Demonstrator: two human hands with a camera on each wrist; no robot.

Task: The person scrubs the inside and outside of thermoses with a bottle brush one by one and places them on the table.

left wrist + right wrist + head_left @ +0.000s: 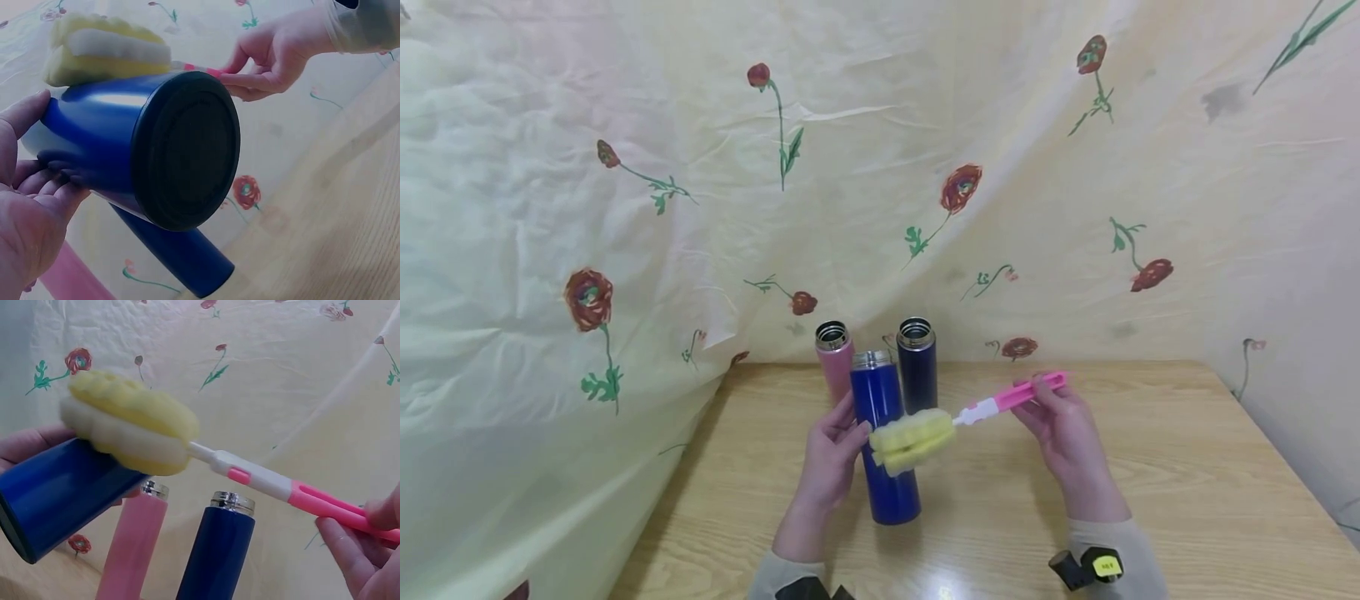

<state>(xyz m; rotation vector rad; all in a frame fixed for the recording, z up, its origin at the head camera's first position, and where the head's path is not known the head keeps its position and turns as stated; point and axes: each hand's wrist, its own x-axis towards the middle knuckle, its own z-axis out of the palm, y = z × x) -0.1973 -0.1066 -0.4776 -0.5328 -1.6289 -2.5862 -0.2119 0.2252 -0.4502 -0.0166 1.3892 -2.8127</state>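
My left hand [833, 454] grips a blue vacuum flask [880, 492] round its side. The flask is lidless and tilted, its steel mouth pointing away from me, and its dark base [190, 153] fills much of the left wrist view. In my right hand [1066, 433] a bottle brush is pinched by its pink handle [1028, 392]. The brush's yellow and white sponge head [913, 440] overlaps the flask's side in the head view. Behind the held flask stand a pink flask [835, 362] and a dark blue flask [917, 367], both without lids.
A light wooden table [1187, 475] lies under my hands. Cream cloth with red flowers [865, 167] hangs behind the table's far edge and along its left side. Both standing flasks are near that far edge.
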